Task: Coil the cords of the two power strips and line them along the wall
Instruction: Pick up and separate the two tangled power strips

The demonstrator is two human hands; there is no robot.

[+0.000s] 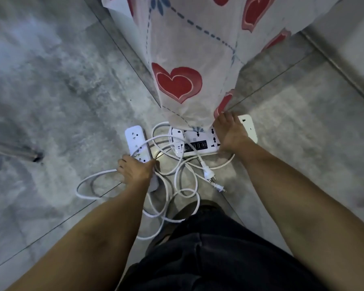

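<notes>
Little of the task looks done. The white cords [172,177] lie in loose, overlapping loops on the tiled floor [61,97], crossing one another in front of the wide power strip [194,141], with no tidy coil anywhere, and neither strip looks lined up against a wall. Both cords are left to untangle and coil, and both strips are left to place.

Taking the wide power strip as the landmark: it lies flat on the floor, its far edge tucked under the hanging heart-print cloth [189,66], its long axis running left to right across the view, sockets and a dark row of ports facing up. The narrow power strip [136,141] lies just to its left, its long axis running away from the person and leaning slightly left, sockets also up. Two plugs [211,177] rest on the floor in front of the wide strip, prongs pointing toward the person and to the right.

The left hand [135,170] is curled over the near end of the narrow strip, gripping it where a cord loop crosses. The right hand [231,136] is clasped over the right part of the wide strip.
</notes>
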